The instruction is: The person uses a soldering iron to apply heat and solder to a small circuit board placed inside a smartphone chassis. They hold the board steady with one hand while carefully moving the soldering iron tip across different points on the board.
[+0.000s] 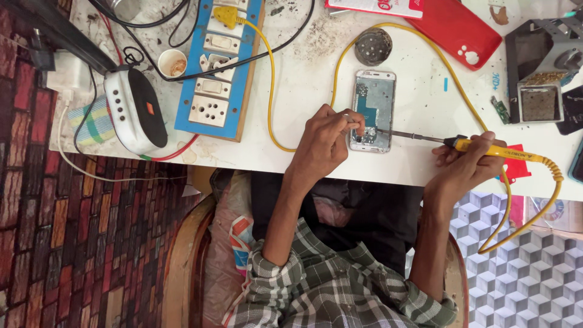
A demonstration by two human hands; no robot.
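Item: opened phone, centre of frame on white bench; light, rigid, exposed board likely fragile, best held by edges. Left hand pinches at its lower end. Right hand clenches yellow soldering iron, tip touching board.

One phone, one soldering iron

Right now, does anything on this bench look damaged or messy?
Yes. The phone lies with its back off and its circuit board bare. Dark specks of debris litter the white table above it. The yellow cable trails across the switch board.
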